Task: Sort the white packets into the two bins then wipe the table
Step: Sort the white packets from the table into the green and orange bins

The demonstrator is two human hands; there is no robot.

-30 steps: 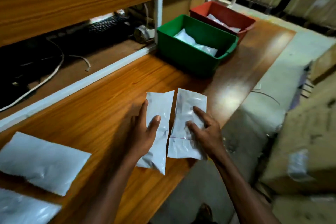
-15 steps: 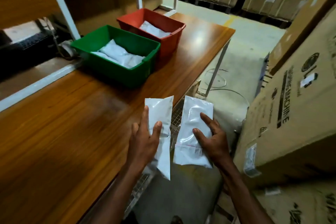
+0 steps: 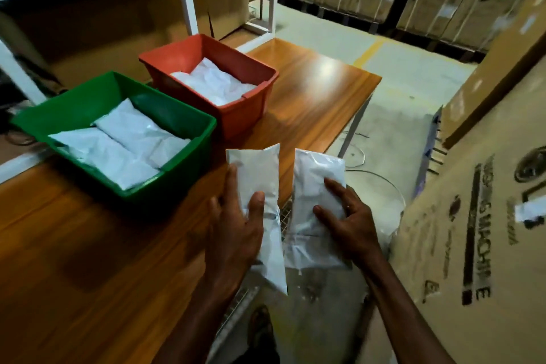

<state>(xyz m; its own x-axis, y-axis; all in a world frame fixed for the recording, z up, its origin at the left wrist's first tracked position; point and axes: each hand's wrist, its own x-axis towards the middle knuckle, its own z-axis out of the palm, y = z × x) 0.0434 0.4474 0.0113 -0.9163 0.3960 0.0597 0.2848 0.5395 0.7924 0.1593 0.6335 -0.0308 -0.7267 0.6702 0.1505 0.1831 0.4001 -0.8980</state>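
Observation:
My left hand grips a long white packet held upright over the table's front edge. My right hand holds a second white packet beside it, past the edge and over the floor. Ahead on the wooden table stands a green bin with several white packets lying flat inside. Behind it to the right is a red bin, also holding white packets. Both hands are nearer to me than the green bin, to its right.
Large cardboard boxes stand close on the right. A white shelf frame rises behind the bins. Concrete floor with a loose cable lies past the table's right end. A wire rack shows under the table edge.
Both packets were lifted off the table and carried right, toward the bins. The view swung right; the spare packets at the left are out of sight and the bins are closer.

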